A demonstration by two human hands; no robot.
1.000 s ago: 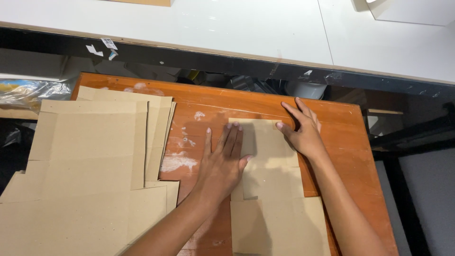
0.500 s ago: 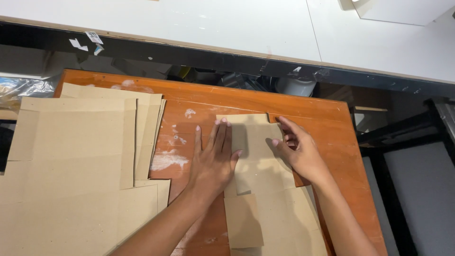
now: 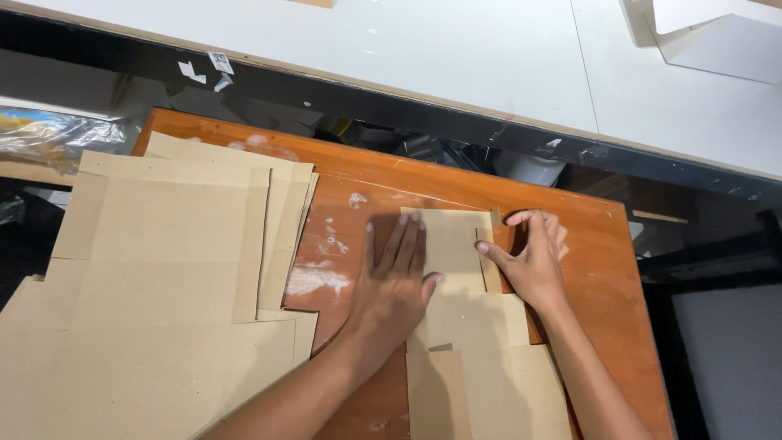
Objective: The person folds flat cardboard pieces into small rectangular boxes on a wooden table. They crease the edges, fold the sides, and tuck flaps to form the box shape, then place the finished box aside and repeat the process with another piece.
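Note:
A flat brown cardboard blank (image 3: pixel 460 326) lies on the orange wooden table (image 3: pixel 603 269), right of centre. My left hand (image 3: pixel 395 281) presses flat on its left part, fingers spread and pointing away from me. My right hand (image 3: pixel 529 257) is at the blank's upper right edge, thumb and fingers pinching a narrow side flap (image 3: pixel 489 257) that stands raised along the edge.
A stack of larger flat cardboard blanks (image 3: pixel 163 277) covers the table's left half and overhangs its left edge. White paint smears mark the table between stack and hands. A white worktop (image 3: pixel 407 41) runs across the back, beyond a dark gap holding clutter.
My right hand has shifted from resting flat on the blank's right side to gripping and folding up the narrow flap at its right edge. My left hand stays pressed down. The camera has shifted slightly.

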